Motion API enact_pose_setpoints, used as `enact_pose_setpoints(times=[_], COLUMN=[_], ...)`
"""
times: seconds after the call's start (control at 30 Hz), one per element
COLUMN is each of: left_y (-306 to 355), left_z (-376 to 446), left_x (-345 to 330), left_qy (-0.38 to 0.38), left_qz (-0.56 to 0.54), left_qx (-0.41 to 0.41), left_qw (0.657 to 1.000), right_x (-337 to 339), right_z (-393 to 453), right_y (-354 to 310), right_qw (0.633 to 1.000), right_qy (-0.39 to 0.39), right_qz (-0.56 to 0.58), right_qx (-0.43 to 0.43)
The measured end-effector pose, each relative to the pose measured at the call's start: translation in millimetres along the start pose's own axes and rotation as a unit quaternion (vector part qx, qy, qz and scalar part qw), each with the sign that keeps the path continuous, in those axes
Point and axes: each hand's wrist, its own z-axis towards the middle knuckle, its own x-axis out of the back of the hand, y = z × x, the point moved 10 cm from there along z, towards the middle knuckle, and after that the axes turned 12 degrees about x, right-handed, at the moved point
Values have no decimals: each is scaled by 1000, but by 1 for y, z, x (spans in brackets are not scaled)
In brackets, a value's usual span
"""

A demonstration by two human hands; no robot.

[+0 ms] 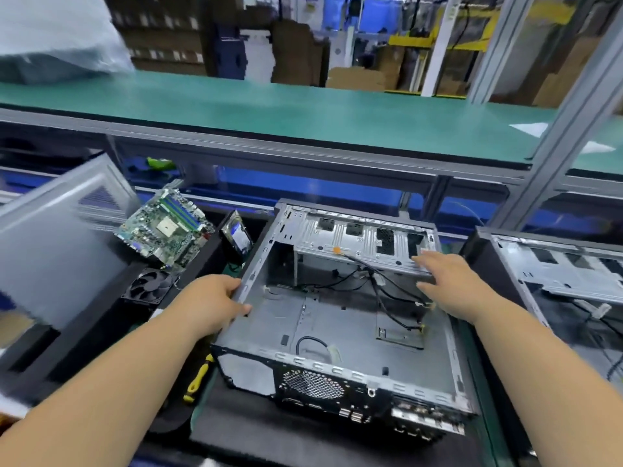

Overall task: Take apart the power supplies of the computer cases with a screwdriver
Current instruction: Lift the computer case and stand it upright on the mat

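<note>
An open grey computer case (337,325) lies in front of me, its inside nearly bare apart from loose black cables (381,291). My left hand (215,298) grips the case's left rim, thumb curled over the edge. My right hand (451,281) reaches over the right side with fingers stretched out, touching the drive cage (357,237) near its right end. A yellow-and-black screwdriver (199,377) lies on the table just left of the case, half hidden under my left forearm. No power supply shows in this case.
A second open case (556,264) stands at the right. At the left lie a grey side panel (57,237), a green motherboard (165,227), a hard drive (236,235) and a black fan (151,286). A green conveyor shelf (303,112) runs behind.
</note>
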Motion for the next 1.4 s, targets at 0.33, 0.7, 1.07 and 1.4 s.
enact_pose_setpoints(times=[0.33, 0.7, 1.07, 1.4], left_y=[13, 42, 54, 12], left_z=[47, 106, 151, 121], left_x=[17, 22, 52, 67], left_qy=[-11, -35, 26, 101], left_qz=[-31, 19, -50, -86], left_qx=[-26, -133, -195, -154], left_qw=[999, 990, 979, 979], right_x=[-13, -20, -24, -10], right_z=[-1, -19, -42, -46], right_y=[9, -1, -52, -53], right_qw=[998, 986, 960, 970], right_qy=[20, 43, 79, 82], right_qz=[14, 22, 3, -12], right_qx=[-53, -162, -268, -229])
